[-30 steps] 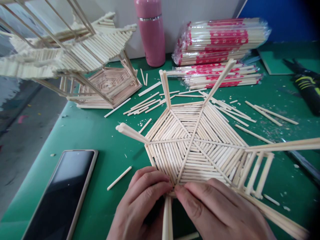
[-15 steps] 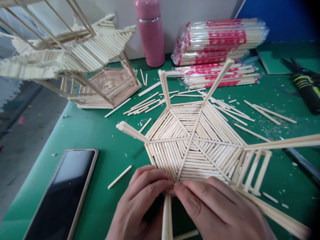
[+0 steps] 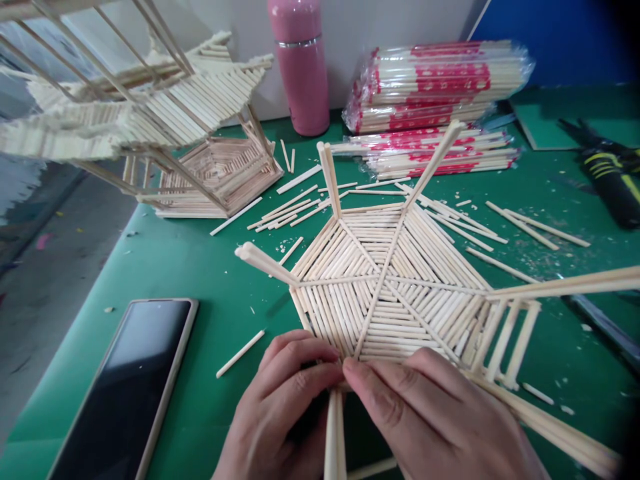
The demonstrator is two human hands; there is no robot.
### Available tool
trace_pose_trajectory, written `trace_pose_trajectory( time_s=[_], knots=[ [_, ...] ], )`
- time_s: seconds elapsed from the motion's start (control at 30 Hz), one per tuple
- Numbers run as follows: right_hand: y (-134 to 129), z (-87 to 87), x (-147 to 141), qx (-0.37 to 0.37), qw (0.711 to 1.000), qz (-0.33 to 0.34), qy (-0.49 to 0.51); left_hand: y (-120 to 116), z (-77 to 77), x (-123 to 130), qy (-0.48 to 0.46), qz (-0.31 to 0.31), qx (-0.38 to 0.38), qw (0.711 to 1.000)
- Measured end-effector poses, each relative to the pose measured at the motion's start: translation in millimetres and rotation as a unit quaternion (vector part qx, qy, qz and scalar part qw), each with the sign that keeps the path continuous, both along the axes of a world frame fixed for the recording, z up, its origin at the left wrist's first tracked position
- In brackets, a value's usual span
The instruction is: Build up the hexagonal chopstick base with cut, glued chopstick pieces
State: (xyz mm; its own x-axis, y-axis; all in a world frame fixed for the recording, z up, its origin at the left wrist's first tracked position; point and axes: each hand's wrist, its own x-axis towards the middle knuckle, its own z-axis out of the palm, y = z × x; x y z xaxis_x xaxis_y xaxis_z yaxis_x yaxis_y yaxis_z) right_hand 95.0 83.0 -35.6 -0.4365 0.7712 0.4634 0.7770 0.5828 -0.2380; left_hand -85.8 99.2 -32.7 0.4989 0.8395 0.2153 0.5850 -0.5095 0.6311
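Observation:
In front of me lies a hexagonal base (image 3: 345, 320) of thin wooden sticks laid in wedges, with paired stick posts rising from its corners. My left hand (image 3: 287, 403) and my right hand (image 3: 425, 407) meet at its near edge, fingertips pinched close together beside the nearest post (image 3: 335, 433). Both hands have their fingers closed; what is between them is hidden by the fingertips. A small railing of short sticks (image 3: 511, 343) stands at the base's right side.
A stick-built pavilion model (image 3: 200, 120) stands back left, a pink bottle (image 3: 303, 73) behind. Wrapped chopstick packs (image 3: 440, 80) lie at the back, pliers (image 3: 607, 173) at right, a phone (image 3: 127, 380) at left. Loose cut sticks (image 3: 285, 210) are scattered around the base on the green table (image 3: 200, 280).
My right fingertips have shifted slightly left and up, closer to the left ones. My left hand has stayed almost still.

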Motion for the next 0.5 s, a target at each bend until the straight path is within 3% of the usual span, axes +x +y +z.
trace_pose_trajectory(
  time_s=[0.5],
  knots=[
    [-0.1,4.8,-0.4,-0.011,0.999,-0.015,0.035,0.6,-2.0,4.3,-0.031,0.003,0.013,0.999]
  ],
)
